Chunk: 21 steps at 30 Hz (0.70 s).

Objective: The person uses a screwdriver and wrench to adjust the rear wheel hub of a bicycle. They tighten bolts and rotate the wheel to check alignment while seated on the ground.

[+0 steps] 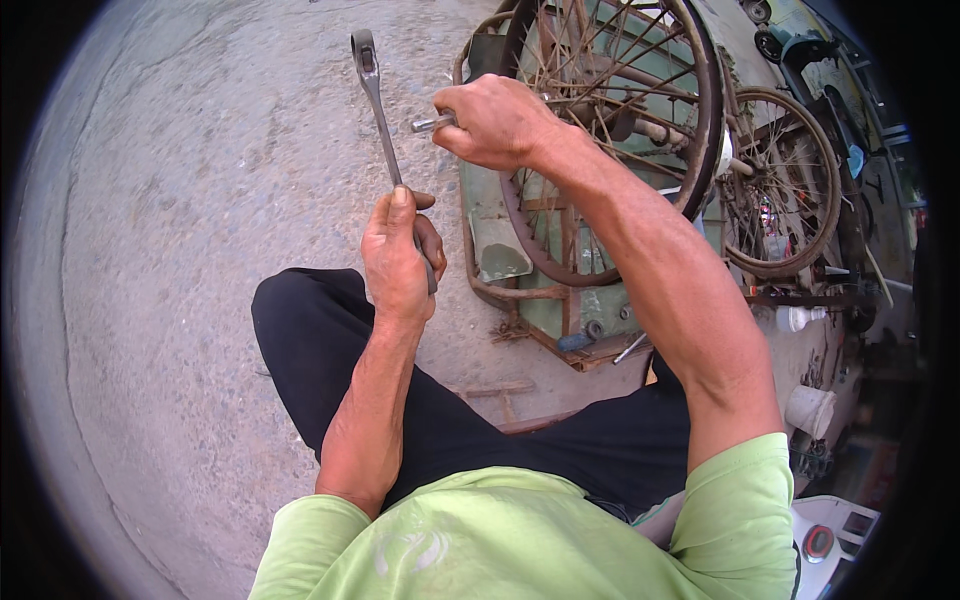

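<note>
My left hand (398, 250) is closed around the handle of a ratchet wrench (381, 120), with the thumb along the shaft. The wrench points up and away from me, its round head at the far end. To its right, my right hand (492, 122) makes a fist around a short metal rod (432, 124), which looks like a socket extension. One end pokes out toward the wrench without touching it; the rest is hidden in the fingers. Just beyond my right hand stands a rusty spoked wheel (708, 90) on a cart with a green bed.
A second spoked wheel (832, 190) stands farther right. On the cart's near edge lie a blue-handled item (575, 342) and a slim metal tool (631, 347). A white container (810, 411) sits at the right. Rough concrete floor (200, 230) spreads out on the left.
</note>
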Tool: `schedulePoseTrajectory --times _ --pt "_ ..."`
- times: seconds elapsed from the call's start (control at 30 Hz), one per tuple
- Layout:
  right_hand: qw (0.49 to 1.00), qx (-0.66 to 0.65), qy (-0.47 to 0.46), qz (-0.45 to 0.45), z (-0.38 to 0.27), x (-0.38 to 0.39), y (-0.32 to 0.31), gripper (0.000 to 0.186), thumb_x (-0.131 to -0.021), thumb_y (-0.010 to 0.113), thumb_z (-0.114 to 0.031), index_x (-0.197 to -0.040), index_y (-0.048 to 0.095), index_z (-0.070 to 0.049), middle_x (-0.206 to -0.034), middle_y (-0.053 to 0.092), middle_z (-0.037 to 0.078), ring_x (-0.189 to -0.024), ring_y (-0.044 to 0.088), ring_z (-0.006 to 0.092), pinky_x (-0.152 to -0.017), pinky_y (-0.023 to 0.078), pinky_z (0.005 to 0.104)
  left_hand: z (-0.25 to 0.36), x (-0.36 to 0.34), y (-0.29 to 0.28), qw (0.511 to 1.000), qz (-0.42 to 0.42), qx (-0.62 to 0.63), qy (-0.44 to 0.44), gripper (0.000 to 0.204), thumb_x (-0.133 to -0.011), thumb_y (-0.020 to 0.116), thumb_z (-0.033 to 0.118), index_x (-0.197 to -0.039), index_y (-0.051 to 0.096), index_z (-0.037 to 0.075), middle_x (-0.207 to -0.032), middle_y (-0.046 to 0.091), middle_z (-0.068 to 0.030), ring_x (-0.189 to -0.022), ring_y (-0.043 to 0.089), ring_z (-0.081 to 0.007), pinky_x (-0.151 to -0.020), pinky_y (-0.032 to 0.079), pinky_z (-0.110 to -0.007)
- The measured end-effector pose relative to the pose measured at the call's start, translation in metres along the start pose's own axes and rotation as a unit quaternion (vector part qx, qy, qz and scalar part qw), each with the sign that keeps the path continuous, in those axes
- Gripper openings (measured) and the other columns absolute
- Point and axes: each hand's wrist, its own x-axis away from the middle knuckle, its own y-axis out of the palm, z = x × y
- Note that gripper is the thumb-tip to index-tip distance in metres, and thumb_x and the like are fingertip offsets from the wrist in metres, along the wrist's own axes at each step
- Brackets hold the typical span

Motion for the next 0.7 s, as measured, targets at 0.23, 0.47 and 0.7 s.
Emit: schedulePoseTrajectory --times 0.23,0.47,0.7 --pt "0.999 0.022 0.014 -0.036 -0.002 -0.007 -0.002 0.031 -0.087 0.061 -0.03 -0.093 0.07 -0.001 -0.081 0.071 0.025 -0.08 0.071 0.0429 -0.074 0.057 0.0517 -0.006 0.011 0.0 0.998 -0.034 -0.044 0.017 0.044 -0.109 0.053 0.045 -0.103 0.059 0.002 -0.054 0.044 0.0 -0.039 0.036 -0.008 -0.037 0.031 -0.025" --pt "0.999 0.025 -0.004 -0.029 0.0 -0.007 -0.001 0.032 -0.089 0.061 -0.03 -0.092 0.07 0.0 -0.081 0.07 0.026 -0.079 0.069 0.0456 -0.074 0.055 0.0531 0.011 0.009 0.0 0.995 0.017 0.001 0.103 0.046 -0.11 0.048 0.045 -0.104 0.058 0.001 -0.052 0.043 -0.0009 -0.039 0.034 -0.0085 -0.038 0.03 -0.026" --pt "0.999 0.011 -0.002 -0.03 -0.003 -0.004 -0.004 0.033 -0.089 0.062 -0.032 -0.095 0.07 0.0 -0.081 0.07 0.026 -0.081 0.069 0.0463 -0.075 0.056 0.0533 0.023 0.01 -0.003 0.997 -0.021 -0.006 0.067 0.048 -0.11 0.047 0.047 -0.103 0.058 0.001 -0.051 0.042 -0.0007 -0.036 0.032 -0.0094 -0.037 0.03 -0.026"
